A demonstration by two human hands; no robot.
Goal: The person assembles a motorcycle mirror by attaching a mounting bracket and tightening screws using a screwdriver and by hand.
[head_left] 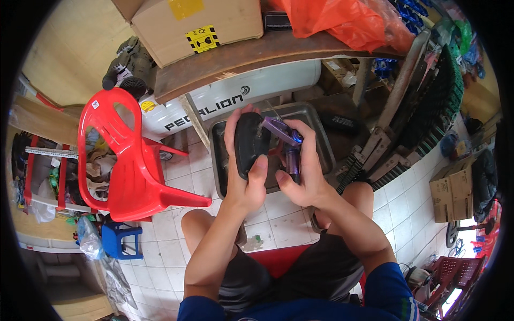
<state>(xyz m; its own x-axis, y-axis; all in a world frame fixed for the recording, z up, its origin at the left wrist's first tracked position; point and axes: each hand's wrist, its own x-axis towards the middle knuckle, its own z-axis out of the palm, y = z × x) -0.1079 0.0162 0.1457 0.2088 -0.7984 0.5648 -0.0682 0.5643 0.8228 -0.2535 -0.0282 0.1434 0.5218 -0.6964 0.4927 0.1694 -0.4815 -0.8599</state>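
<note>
Blue shirt (310, 309) fills six o'clock. Left grip (249, 187) clasps black piece (248, 144), right grip (309, 174) purple part (279, 130); red chair (126, 184) at nine.

We see bold dark lettering (203, 112) in a line along the white cylinder (230, 96), with a small round dark emblem (245, 90) beyond its right end. On the cylinder's left end we find a round yellow sticker (148, 106), its print too small for us to read. The cardboard box (230, 21) on the worktop (225, 63) shows us a yellow label (203, 39) with a black-striped border and black pictogram. We also spot a tiny pale sticker (95, 104) on the red chair (128, 171), illegible to us.
</note>
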